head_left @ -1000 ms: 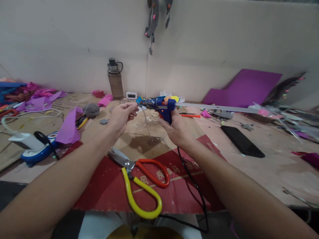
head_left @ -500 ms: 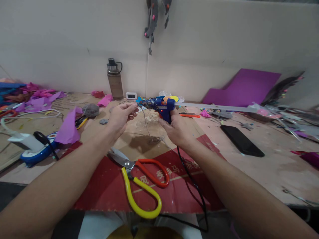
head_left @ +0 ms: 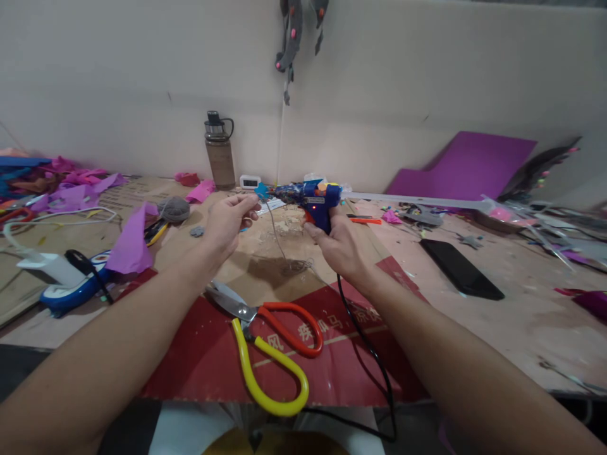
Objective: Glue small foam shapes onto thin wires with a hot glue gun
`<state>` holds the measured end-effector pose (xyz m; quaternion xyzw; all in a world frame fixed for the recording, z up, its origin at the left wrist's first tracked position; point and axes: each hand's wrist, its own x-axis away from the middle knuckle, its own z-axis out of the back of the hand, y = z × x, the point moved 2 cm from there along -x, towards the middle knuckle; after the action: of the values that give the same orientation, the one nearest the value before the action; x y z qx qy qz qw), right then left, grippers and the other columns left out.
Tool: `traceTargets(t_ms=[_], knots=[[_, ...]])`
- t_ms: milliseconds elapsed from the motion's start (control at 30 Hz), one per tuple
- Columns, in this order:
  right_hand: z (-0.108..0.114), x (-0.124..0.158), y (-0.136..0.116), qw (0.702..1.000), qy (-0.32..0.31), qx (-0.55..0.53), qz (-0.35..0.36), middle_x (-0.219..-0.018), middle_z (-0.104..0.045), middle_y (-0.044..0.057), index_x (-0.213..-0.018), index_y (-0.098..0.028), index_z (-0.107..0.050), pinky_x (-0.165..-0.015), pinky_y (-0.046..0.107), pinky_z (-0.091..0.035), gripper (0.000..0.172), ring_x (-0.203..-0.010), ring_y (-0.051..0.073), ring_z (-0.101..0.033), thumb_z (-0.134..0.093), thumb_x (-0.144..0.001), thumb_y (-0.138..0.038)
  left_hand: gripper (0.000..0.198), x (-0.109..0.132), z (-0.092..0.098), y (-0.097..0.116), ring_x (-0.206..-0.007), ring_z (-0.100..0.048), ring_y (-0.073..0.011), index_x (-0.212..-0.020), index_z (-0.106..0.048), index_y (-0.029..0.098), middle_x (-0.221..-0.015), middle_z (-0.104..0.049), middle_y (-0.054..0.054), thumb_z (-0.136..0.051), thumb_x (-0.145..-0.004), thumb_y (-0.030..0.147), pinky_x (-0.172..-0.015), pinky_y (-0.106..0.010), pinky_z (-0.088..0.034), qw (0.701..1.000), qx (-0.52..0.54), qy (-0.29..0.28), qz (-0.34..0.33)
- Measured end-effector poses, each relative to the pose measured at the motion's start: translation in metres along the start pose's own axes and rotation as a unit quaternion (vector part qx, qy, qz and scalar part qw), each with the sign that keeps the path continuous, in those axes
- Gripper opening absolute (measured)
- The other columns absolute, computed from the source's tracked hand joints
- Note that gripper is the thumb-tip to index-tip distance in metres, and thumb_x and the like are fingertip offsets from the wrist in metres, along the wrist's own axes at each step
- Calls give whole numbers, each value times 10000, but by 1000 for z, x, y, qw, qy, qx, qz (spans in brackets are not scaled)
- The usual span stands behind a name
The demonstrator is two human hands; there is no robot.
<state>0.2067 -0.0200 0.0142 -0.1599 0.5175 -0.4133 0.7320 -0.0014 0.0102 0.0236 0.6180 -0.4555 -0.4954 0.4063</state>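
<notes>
Between thumb and finger, my left hand (head_left: pixel 231 222) pinches a small blue felt piece (head_left: pixel 261 191). A thin grey cord (head_left: pixel 274 230) hangs from the piece down to a loose tangle on the cardboard. My right hand (head_left: pixel 342 243) is wrapped round the handle of a blue glue gun (head_left: pixel 318 201), whose nozzle points left at the felt piece, close to it. A red light glows on the gun, and a long clear glue stick (head_left: pixel 412 201) sticks out of its back. Its black cable runs down past my right wrist.
Scissors (head_left: pixel 244 314) with red and yellow handles lie on the red cardboard (head_left: pixel 190 354) in front. A black phone (head_left: pixel 459 268) lies at the right. A bottle (head_left: pixel 220 155) and grey yarn ball (head_left: pixel 174 209) stand at the back left; a power strip (head_left: pixel 76 287) is at the left.
My right hand and the glue gun have shifted slightly right, so the nozzle is further from my left fingers. More of the blue felt piece shows.
</notes>
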Motion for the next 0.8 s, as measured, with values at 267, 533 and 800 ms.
traceTargets(t_ms=[267,533,800], knots=[[4,-11,30,961,30,-156,-228,-788,-626,-12,-902,-218,-494,-513,260,-450,147,-513,93,-475,-579,-786,-251,198,-5,4,-8,-567,-500,-73,-675,-657,152,-685,-609,-15,-759,-682,322,-491,-202,-336,1000,-21,6,3],[25,-12,66,947,-22,105,-304,-637,-599,98,-546,-240,-431,-716,424,-492,333,-732,279,-642,-717,-713,-275,178,4,-6,-11,-562,-509,-72,-669,-667,153,-711,-635,-28,-736,-715,311,-490,-200,-335,998,-55,-13,16],[-15,-10,15,994,34,-58,-91,-1025,-600,71,-925,-236,-413,-947,416,-474,323,-999,200,-597,-665,-751,-338,184,13,-11,-1,-570,-549,-120,-743,-725,167,-641,-659,-26,-717,-741,351,-538,-241,-386,976,-197,8,-90]])
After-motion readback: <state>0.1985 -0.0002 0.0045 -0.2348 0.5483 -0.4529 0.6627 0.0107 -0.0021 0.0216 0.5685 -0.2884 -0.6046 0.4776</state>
